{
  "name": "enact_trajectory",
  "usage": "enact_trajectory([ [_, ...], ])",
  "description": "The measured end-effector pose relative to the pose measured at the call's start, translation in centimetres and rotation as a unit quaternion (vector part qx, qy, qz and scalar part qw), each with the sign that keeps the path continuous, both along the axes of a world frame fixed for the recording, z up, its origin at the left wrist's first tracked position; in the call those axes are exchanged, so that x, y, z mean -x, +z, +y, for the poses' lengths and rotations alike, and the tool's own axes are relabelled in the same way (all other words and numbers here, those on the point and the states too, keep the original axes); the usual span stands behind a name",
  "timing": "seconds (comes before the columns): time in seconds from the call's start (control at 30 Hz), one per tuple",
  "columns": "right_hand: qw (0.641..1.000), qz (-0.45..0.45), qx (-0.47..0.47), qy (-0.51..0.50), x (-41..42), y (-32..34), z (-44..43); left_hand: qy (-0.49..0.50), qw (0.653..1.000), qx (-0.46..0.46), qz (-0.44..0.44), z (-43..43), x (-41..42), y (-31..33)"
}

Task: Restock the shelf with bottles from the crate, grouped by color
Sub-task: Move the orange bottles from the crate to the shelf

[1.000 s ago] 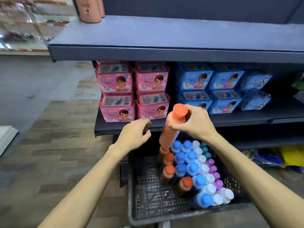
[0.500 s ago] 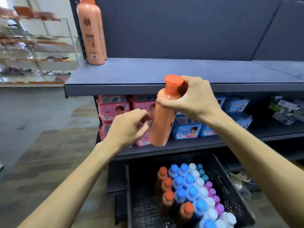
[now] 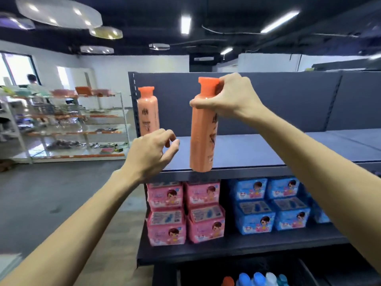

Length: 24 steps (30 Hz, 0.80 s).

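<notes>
While an orange bottle (image 3: 148,112) stands at the top shelf's (image 3: 268,150) left end, left hand (image 3: 149,154) loosely curled and empty, right hand (image 3: 231,98) gripping a second orange bottle's (image 3: 203,137) neck above the shelf edge, crate (image 3: 305,273) of bottles below.

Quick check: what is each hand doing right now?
Left hand: empty, fingers loosely curled, at the top shelf's front edge.
Right hand: closed around the neck of an orange bottle, held upright.

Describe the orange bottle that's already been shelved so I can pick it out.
Find the dark top shelf above the pink and blue boxes. At its far left end stands an orange bottle, upright against the back panel. Unlike the one in the right hand, nobody is holding it.
</notes>
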State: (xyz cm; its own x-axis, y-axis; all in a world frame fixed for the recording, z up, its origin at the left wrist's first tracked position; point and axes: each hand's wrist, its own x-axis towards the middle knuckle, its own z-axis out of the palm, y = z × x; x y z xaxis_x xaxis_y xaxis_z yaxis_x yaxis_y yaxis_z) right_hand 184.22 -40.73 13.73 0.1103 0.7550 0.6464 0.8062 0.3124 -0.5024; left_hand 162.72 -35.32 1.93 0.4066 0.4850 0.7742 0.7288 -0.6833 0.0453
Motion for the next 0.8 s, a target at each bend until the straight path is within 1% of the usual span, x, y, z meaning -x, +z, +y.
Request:
enact_trajectory([
  [0.17, 0.998, -0.042, 0.004, -0.039, 1.3, -0.3, 4.1, 0.064, 0.996, 0.014, 0.055, 1.6, 0.5, 0.0],
  [0.33, 0.997, -0.030, 0.040, -0.067, 2.1, -1.7, 6.8, 0.095, 0.991, 0.015, 0.097, 2.8, 0.6, -0.1],
  [0.43, 0.996, -0.032, 0.037, -0.077, 2.1, -2.4, 7.9, 0.096, 0.990, 0.001, 0.106, 3.2, 0.1, 0.1],
  [0.53, 0.997, -0.016, 0.036, -0.071, 1.8, -3.2, 8.1, 0.099, 0.990, -0.005, 0.102, 3.6, -0.4, 0.0],
  [0.63, 0.997, -0.027, 0.044, -0.065, 1.7, -3.8, 7.8, 0.096, 0.990, 0.002, 0.103, 4.1, -0.7, -0.1],
  [0.7, 0.996, -0.020, 0.072, -0.038, 1.3, -5.0, 7.4, 0.095, 0.990, 0.001, 0.103, 4.5, -0.6, -0.3],
  [0.8, 0.991, 0.015, 0.133, 0.026, 0.2, -8.5, 6.3, 0.109, 0.988, 0.008, 0.107, 4.9, -0.3, -0.7],
])
